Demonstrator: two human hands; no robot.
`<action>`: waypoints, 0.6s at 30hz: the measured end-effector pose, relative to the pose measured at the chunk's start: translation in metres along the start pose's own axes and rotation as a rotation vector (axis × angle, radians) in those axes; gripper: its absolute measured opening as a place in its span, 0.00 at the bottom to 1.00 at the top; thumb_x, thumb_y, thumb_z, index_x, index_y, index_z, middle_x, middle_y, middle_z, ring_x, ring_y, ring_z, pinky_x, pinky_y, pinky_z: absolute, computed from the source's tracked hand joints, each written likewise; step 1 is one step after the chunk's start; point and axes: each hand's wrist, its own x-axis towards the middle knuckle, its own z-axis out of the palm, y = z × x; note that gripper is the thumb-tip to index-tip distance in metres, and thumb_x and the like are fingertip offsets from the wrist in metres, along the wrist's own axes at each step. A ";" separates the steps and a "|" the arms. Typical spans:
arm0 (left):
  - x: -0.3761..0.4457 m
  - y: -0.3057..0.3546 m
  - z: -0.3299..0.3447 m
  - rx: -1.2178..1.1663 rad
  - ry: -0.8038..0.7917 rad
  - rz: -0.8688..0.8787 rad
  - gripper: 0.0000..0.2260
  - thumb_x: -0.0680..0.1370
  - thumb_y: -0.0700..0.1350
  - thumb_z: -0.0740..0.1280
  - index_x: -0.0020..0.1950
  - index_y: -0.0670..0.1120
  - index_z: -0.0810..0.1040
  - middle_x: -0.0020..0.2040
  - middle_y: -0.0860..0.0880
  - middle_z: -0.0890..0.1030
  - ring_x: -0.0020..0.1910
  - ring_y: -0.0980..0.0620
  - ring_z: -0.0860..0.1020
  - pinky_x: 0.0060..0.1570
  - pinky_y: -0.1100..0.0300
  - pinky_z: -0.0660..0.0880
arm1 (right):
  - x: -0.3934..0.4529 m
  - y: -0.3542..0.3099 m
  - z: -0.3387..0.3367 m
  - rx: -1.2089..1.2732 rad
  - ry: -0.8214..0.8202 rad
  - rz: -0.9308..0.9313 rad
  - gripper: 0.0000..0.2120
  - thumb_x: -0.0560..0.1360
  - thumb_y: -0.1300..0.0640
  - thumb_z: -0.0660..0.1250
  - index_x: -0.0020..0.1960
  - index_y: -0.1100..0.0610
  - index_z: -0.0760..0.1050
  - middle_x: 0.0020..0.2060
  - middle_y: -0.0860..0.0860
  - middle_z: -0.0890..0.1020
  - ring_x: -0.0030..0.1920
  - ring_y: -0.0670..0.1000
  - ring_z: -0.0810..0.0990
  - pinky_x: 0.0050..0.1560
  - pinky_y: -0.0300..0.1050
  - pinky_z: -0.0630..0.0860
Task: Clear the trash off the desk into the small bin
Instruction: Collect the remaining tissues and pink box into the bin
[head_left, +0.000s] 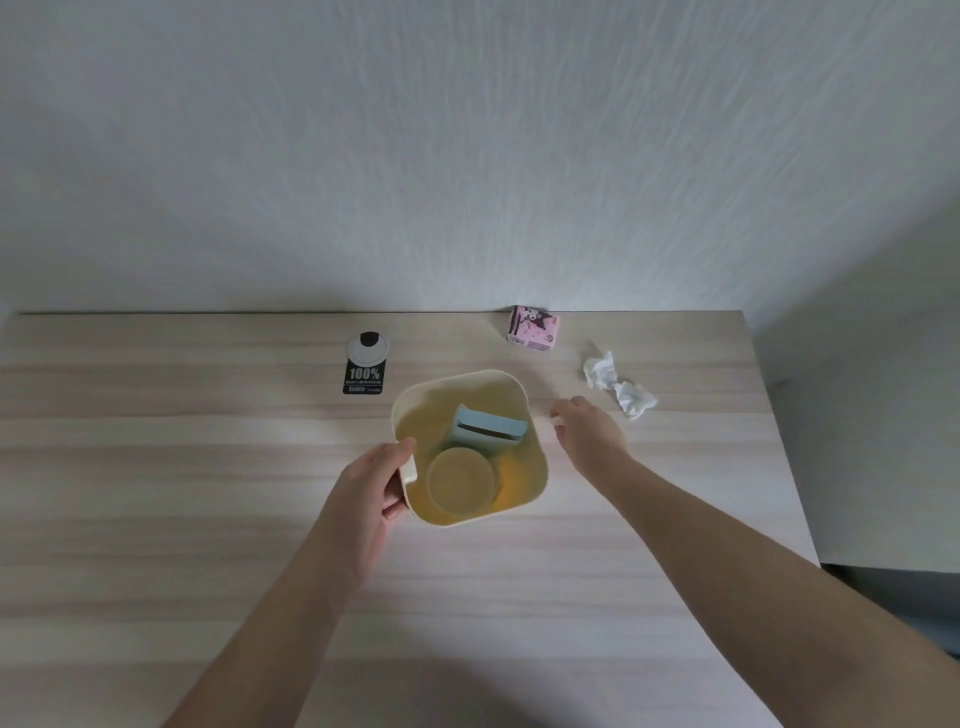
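Observation:
A small cream-yellow bin (519, 395) stands on the desk in the middle of the head view. Inside it lie a light blue box (488, 428), a round tan cup (460, 480) and something orange (514, 480). My left hand (371, 488) grips the bin's left rim, thumb over the edge. My right hand (587, 428) hovers just right of the bin, fingers bent down toward the desk; a whitish speck shows at the fingertips, and I cannot tell whether they hold anything. Two crumpled white tissues (602, 370) (635, 399) lie on the desk just beyond that hand.
A pink printed packet (534, 325) sits at the desk's back edge by the wall. A black and white tag reading 100% (366, 366) lies back left of the bin. The desk's right edge (779, 441) drops off toward a grey floor.

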 end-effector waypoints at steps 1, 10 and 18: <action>0.001 0.000 0.002 0.000 0.006 -0.008 0.14 0.80 0.45 0.62 0.35 0.45 0.70 0.23 0.53 0.66 0.24 0.55 0.67 0.43 0.54 0.66 | 0.000 0.006 -0.006 0.019 0.030 0.013 0.12 0.77 0.64 0.60 0.59 0.56 0.75 0.51 0.55 0.79 0.51 0.59 0.78 0.45 0.48 0.72; 0.006 -0.006 0.020 -0.011 -0.011 0.002 0.16 0.75 0.49 0.66 0.27 0.50 0.73 0.25 0.50 0.62 0.30 0.50 0.61 0.41 0.52 0.63 | 0.007 0.064 -0.046 0.053 0.181 0.143 0.07 0.75 0.55 0.69 0.52 0.56 0.78 0.52 0.56 0.79 0.53 0.59 0.76 0.46 0.48 0.71; 0.000 -0.010 0.025 0.043 -0.001 0.041 0.17 0.76 0.48 0.64 0.26 0.51 0.73 0.26 0.52 0.60 0.30 0.51 0.59 0.39 0.54 0.62 | 0.011 0.082 -0.038 0.090 0.032 0.263 0.07 0.74 0.55 0.70 0.51 0.55 0.81 0.57 0.55 0.76 0.57 0.57 0.75 0.53 0.47 0.72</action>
